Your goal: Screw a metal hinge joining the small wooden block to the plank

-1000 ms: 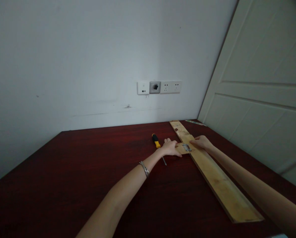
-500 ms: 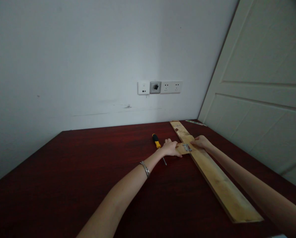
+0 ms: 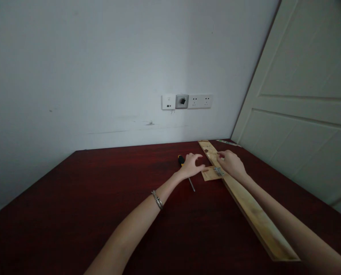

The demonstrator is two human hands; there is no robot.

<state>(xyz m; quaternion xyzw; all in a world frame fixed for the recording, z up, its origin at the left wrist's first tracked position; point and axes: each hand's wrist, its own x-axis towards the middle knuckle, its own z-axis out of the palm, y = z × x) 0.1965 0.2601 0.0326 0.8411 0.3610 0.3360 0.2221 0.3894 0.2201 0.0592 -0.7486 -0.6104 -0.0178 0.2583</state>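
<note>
A long pale wooden plank [image 3: 249,204] lies slanting on the dark red tabletop. Against its left edge rests a short wooden board [image 3: 211,175], and a small metal hinge [image 3: 218,172] sits where the two meet. My left hand [image 3: 191,166] hovers at the short board's left end, thumb and fingers spread with nothing between them. Over the plank, just beyond the hinge, my right hand [image 3: 232,165] has its fingertips drawn together; whatever they pinch is too small to make out. Partly behind my left hand lies a screwdriver [image 3: 181,159] with a black and yellow handle, its shaft pointing toward me.
The dark red table [image 3: 116,183] reaches back to a white wall. Sockets [image 3: 199,101] are set in that wall above the table. A pale panelled door [image 3: 296,99] borders the right side. A thin strip [image 3: 229,143] lies near the far right corner.
My left hand has let go of the short board and opened. My right hand has lifted from the plank's edge and drawn its fingertips together above it. The view has shifted slightly.
</note>
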